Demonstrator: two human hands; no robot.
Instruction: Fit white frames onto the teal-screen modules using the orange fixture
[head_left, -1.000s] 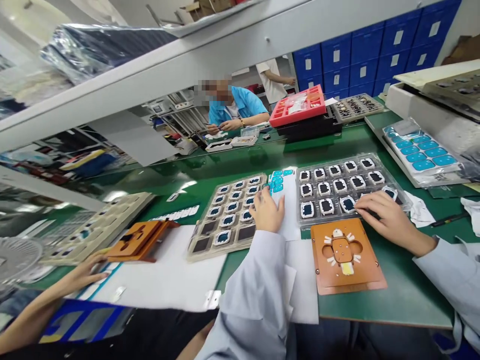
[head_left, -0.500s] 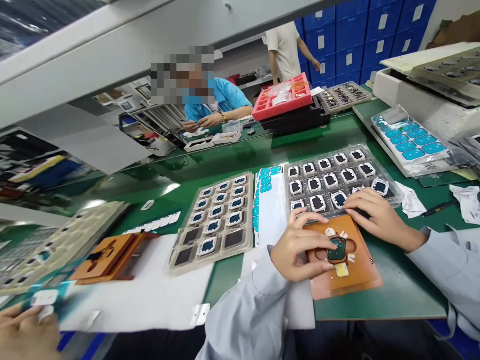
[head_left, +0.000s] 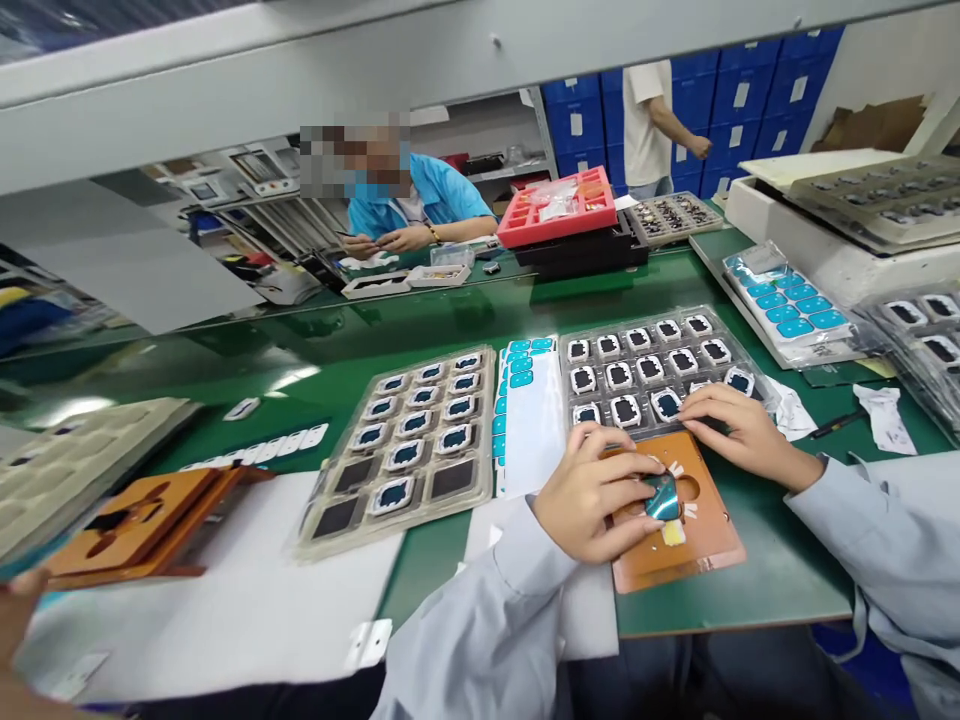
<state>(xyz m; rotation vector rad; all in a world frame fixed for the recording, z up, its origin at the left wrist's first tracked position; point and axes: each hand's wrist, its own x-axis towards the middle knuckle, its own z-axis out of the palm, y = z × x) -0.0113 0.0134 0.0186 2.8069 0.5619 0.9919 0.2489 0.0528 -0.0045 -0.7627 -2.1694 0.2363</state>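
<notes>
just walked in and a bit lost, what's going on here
The left hand holds a teal piece at the orange jig. The right hand is at the clear tray, beside a white frame; whether it touches is unclear. Another tray, farther left, holds more frames. Farther back is a co-worker in blue.

Working remotely, I can't see all of the teal piece (head_left: 663, 499) or the orange fixture (head_left: 709, 535) behind the left hand (head_left: 592, 495) and its fingers. The right hand's (head_left: 739, 428) fingers hide part of the tray (head_left: 645, 408). Far left of both, another person's hand (head_left: 16, 622) is blurred, cropped.
</notes>
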